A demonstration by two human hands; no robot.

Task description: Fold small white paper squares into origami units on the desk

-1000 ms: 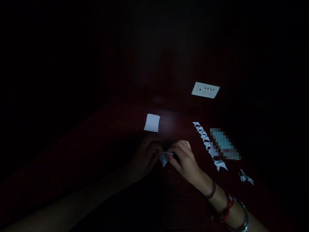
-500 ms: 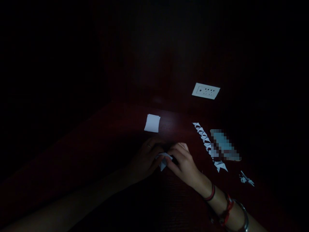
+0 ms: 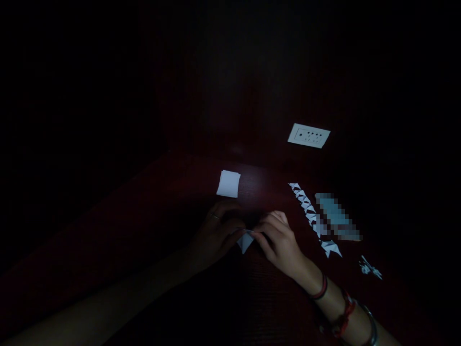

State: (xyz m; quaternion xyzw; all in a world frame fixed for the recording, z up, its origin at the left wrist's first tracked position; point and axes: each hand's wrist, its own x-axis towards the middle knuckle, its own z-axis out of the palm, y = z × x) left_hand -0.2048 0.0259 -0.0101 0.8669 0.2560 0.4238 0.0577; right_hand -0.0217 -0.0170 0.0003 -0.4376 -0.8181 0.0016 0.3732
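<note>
Between my two hands is a small folded piece of white paper (image 3: 245, 242), its lower corner pointing toward me. My left hand (image 3: 220, 235), in deep shadow and wearing a ring, pinches its upper left edge between thumb and fingers. On the other side my right hand (image 3: 279, 240), with bracelets at the wrist, pinches the upper right edge. The fingertips cover much of the upper part. Beyond my hands lies a stack of square white paper sheets (image 3: 228, 184). To the right runs a slanting row of folded white paper pieces (image 3: 307, 207).
A blurred-out flat object (image 3: 337, 216) lies right of the row. Nearer me is a small heap of thin white bits (image 3: 370, 267). A white socket plate (image 3: 309, 136) sits on the wall behind the dark red table (image 3: 144, 211). The surroundings are very dark.
My right thumb and fingers have shifted slightly right, toward the paper's edge. The upper part of the paper shows as a thinner line now. The whole view has shifted slightly.
</note>
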